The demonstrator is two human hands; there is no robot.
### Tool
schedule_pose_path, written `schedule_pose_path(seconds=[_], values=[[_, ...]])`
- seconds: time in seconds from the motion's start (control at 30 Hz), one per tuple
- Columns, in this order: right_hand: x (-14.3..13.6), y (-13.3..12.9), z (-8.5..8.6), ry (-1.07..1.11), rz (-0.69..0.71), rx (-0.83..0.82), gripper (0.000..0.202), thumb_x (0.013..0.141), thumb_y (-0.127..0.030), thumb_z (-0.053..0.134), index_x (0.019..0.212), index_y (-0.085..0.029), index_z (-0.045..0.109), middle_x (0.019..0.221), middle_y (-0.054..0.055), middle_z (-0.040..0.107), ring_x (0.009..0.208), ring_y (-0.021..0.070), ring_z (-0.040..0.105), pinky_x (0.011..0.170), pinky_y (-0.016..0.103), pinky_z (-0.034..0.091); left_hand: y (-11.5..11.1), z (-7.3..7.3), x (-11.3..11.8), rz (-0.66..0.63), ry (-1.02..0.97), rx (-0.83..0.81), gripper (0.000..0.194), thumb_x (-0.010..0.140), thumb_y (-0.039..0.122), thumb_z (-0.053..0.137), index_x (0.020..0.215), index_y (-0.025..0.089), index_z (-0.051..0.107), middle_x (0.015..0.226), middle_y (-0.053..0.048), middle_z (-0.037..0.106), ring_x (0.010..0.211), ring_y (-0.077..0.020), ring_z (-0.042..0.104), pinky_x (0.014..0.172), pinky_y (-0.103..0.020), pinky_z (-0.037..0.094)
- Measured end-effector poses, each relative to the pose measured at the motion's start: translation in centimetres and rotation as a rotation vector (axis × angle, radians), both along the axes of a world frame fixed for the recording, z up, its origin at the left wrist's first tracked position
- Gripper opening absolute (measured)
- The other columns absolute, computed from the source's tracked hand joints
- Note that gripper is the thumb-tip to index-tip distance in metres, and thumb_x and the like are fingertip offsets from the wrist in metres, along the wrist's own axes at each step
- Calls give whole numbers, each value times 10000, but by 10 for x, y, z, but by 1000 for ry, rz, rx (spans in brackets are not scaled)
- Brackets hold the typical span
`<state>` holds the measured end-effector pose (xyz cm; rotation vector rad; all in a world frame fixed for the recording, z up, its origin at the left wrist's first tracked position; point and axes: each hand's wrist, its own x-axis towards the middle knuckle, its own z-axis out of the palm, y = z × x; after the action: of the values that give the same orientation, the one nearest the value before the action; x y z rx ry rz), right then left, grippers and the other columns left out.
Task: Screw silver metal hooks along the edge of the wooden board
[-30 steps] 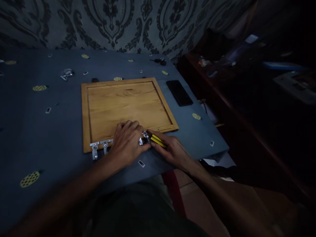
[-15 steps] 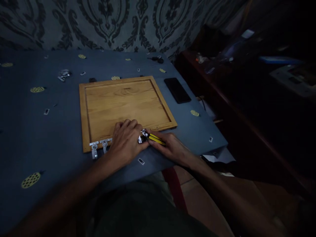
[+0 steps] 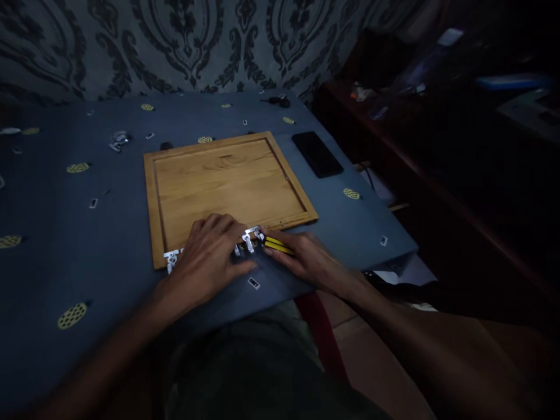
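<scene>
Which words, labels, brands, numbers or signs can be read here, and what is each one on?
Perhaps "OBEY", too blurred to be sure: near label on the blue tablecloth.
Other labels on the tablecloth: too small to read.
Yellow-handled tool, wooden panel, phone: no readable text.

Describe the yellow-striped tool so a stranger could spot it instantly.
On the blue table, find the wooden panel. Follow its near edge to the metal hinges; beside them, the right grip holds the tool. Its dark handle with bright yellow stripes sets it apart from those hinges.
</scene>
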<state>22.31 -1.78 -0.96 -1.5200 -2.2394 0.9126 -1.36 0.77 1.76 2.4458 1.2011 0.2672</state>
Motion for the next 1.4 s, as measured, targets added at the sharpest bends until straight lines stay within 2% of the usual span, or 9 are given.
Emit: schedule_pose_path(seconds=[0.17, 0.37, 0.57, 0.77, 0.93, 1.13, 1.3, 1.4], values=[[-1, 0, 1, 12, -10, 19, 473, 1012, -383, 556, 1457, -234, 611, 1182, 93, 806, 1033, 286, 788, 818, 361, 610, -4, -6, 9, 18, 13, 43, 429, 870, 392, 816, 1220, 211, 648, 1214, -61, 652, 1191, -300, 540, 991, -460, 411], [-1, 0, -2, 6, -20, 27, 448, 995, -364, 576, 1422, -247, 643, 1141, 87, 818, 1014, 298, 791, 797, 364, 601, -5, -9, 19, 47, 47, 114, 382, 880, 380, 803, 1184, 193, 665, 1210, -80, 658, 1191, -317, 519, 998, -480, 402], [-2, 1, 0, -8, -12, 22, 473, 1001, -391, 571, 1447, -242, 622, 1134, 89, 820, 992, 298, 794, 754, 339, 585, -4, -10, 24, 40, 89, 109, 340, 897, 370, 784, 1158, 178, 681, 1208, -98, 668, 1185, -322, 527, 997, -490, 402], [-2, 3, 8, 130, 19, -41, 474, 1021, -478, 536, 1416, -240, 645, 1162, 56, 813, 1047, 284, 777, 823, 341, 580, -4, -9, 30, 53, 121, 156, 285, 931, 408, 735, 1094, 179, 694, 1156, -103, 684, 1168, -322, 541, 991, -485, 401], [-1, 4, 6, 230, 18, -64, 480, 999, -510, 563, 1376, -236, 680, 1122, 37, 816, 1049, 293, 769, 920, 389, 588, -4, -11, 34, 74, 133, 185, 279, 940, 405, 719, 1088, 171, 686, 1106, -105, 685, 1152, -318, 555, 991, -469, 407], [-1, 4, 4, 234, 12, -64, 471, 998, -506, 575, 1377, -248, 682, 1102, 37, 822, 992, 284, 782, 903, 394, 609, -5, -10, 36, 115, 134, 99, 283, 936, 400, 725, 1083, 165, 667, 1109, -95, 677, 1119, -307, 570, 970, -468, 411], [1, 2, 2, 198, -2, -48, 481, 988, -513, 591, 1406, -286, 661, 1179, 25, 809, 1074, 307, 774, 888, 401, 624, -5, -9, 35, 115, 104, 69, 299, 949, 419, 703, 1104, 165, 671, 1132, -97, 668, 1136, -312, 567, 970, -472, 406], [1, 2, 1, 167, -8, -49, 504, 989, -514, 592, 1438, -289, 634, 1127, 36, 823, 1043, 306, 785, 848, 397, 637, -3, -9, 35, 112, 96, 38, 285, 977, 420, 666, 1117, 173, 683, 1138, -92, 675, 1149, -307, 567, 990, -472, 401]])
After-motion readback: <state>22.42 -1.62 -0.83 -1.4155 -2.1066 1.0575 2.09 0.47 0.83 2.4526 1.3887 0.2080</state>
